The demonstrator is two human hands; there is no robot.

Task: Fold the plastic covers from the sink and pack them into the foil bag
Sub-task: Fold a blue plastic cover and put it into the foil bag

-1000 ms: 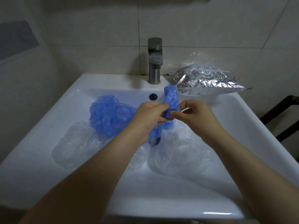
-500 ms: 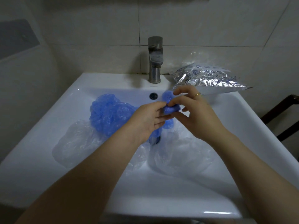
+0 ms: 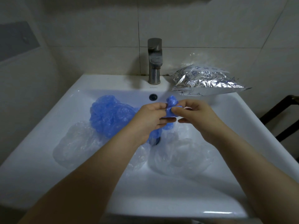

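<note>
Folding step in progress, judging by the pose: nearest cam, both forearms reach in over the sink front rim. Clear covers lie loose in the basin, one at left, one at right, crumpled, untouched. Above the drain, both hands work one small blue cover: left hand has fingers curled round its lower part, right hand pinches the upper part w/ thumb + fingertips, a blue nub sticking up between them. Bundle looks scrunched more than neatly folded; can't tell how many folds are in it. Behind the left hand, a bigger blue cover heap sits in the basin, touching the left clear one. Further back: overflow hole, faucet, then the foil bag lying on the sink's back-right ledge, near the right hand but apart; its opening not visible from here. Handling guess: covers are thin film, v. light, soft, slippery, spring back open when let go, so best taken at the gathered rim/edge and kept pinched till inside the bag. Approx early in task, most covers not yet packed.
</note>
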